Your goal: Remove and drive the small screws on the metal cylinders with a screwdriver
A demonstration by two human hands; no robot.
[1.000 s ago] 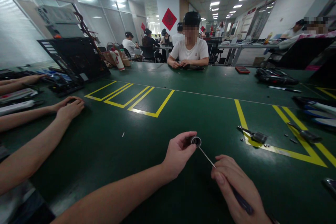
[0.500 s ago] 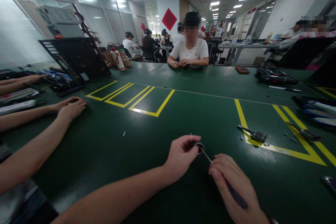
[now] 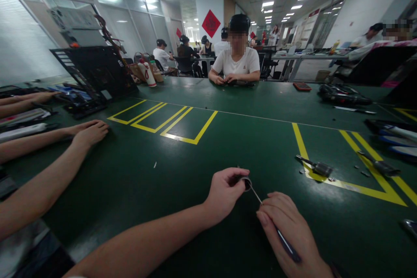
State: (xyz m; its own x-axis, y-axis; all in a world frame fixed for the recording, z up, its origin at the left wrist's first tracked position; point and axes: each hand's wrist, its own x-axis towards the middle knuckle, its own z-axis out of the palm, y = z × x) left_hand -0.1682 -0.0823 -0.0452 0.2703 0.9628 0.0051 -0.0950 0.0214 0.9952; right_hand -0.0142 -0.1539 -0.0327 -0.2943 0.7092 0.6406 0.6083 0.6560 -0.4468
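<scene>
Closed around a small hollow metal cylinder (image 3: pixel 248 183), my left hand (image 3: pixel 224 195) holds it above the green table, its open end turned toward my right hand. Most of the cylinder is hidden by my fingers. My right hand (image 3: pixel 289 230) grips a screwdriver (image 3: pixel 286 245) by its dark handle. The thin shaft runs up to the cylinder and its tip goes into the opening, out of sight. To the right, a dark metal part with a narrow shaft (image 3: pixel 321 168) lies across a yellow line, with small rings near it. Another similar part (image 3: pixel 384 167) lies farther right.
A co-worker's hands (image 3: pixel 93 132) rest on the table (image 3: pixel 156 208) at the left, near a black frame (image 3: pixel 94 74). Another person sits across the table. Black bundled gear (image 3: pixel 343 94) and blue-edged tools (image 3: pixel 399 139) lie at the right. Yellow tape (image 3: pixel 195 139) marks the surface.
My right hand and the screwdriver have shifted slightly left, and the handle has turned a little. My left hand keeps the cylinder in nearly the same place.
</scene>
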